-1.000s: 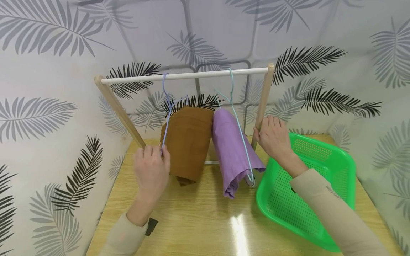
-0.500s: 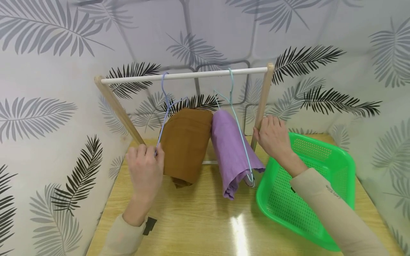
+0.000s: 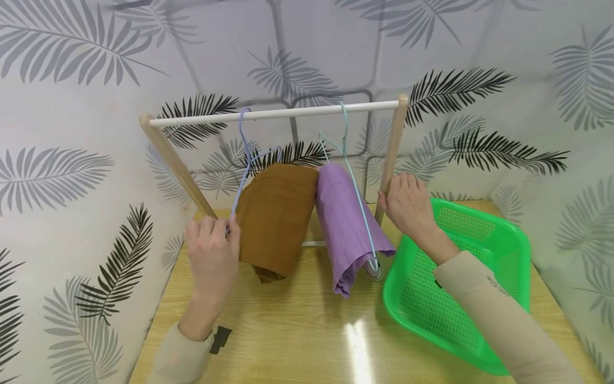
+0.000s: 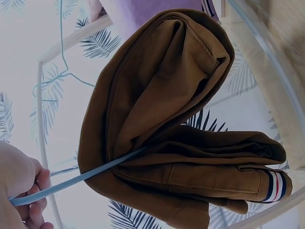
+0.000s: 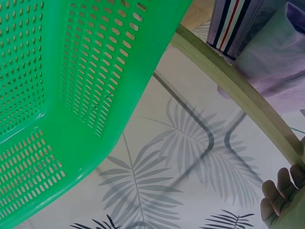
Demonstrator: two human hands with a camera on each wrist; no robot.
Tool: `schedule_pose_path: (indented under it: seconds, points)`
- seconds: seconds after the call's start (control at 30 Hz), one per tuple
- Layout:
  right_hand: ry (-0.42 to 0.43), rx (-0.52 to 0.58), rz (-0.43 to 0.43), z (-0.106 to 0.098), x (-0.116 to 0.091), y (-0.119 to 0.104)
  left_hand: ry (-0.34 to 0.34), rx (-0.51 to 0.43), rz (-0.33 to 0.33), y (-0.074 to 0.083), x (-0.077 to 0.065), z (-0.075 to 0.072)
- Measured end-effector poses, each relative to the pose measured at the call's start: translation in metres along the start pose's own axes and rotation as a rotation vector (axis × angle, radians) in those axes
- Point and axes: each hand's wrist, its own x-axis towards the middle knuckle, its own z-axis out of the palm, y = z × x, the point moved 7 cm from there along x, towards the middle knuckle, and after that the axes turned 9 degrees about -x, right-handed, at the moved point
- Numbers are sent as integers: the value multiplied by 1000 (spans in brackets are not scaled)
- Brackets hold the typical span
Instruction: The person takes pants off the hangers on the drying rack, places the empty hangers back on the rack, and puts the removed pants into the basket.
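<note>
My left hand (image 3: 212,256) holds the near end of a periwinkle wire hanger (image 3: 246,168), hooked over the rack's white rail (image 3: 288,113). Draped over that hanger is a folded brown garment (image 3: 275,213); a striped band (image 4: 275,186) shows at one end in the left wrist view. To its right, a purple garment (image 3: 342,224) hangs on a mint-green hanger (image 3: 354,178) on the same rail. My right hand (image 3: 410,205) grips the rack's right wooden post (image 3: 394,149). In the right wrist view, that hand's fingers are partly cut off by the frame edge.
A green perforated basket (image 3: 460,298) stands on the wooden table (image 3: 288,330) beneath my right forearm. The rack's left post (image 3: 175,160) slants down toward my left hand. Leaf-patterned wall covering (image 3: 105,176) closes in the back and sides.
My left hand has moved left, drawing the hanger's near end along. The brown garment has shifted slightly left and swung with it. My right hand stays on the post.
</note>
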Motion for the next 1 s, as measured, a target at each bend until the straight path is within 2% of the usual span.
schedule_pose_path:
  seconds: [0.63, 1.0]
  points:
    - [-56, 18, 14, 2, 1, 0, 8, -34, -13, 0, 4, -8]
    - [-45, -2, 2, -1, -1, -1, 14, -47, -3, 4, 4, -19]
